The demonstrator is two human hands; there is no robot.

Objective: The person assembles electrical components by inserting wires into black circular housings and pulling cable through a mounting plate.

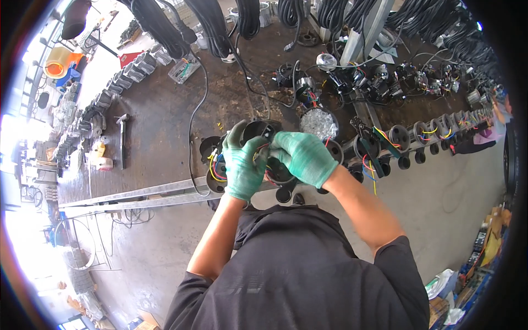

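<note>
Both my hands wear green gloves and meet at the front edge of the workbench. My left hand has its fingers curled around thin wires over a black round motor housing. From the right, my right hand pinches at the same spot; its fingertips partly hide what they hold, which looks like wire ends. Just beyond my fingers sits an open black round cover. Yellow, red and blue wires stick out of another housing beside my left hand. A black cable runs from above down to the cover.
A hammer lies at the left of the bench. A round container of small clear pieces stands beyond my right hand. Crimping pliers with green handles rest on housings lined along the right edge. Coiled black cables hang overhead.
</note>
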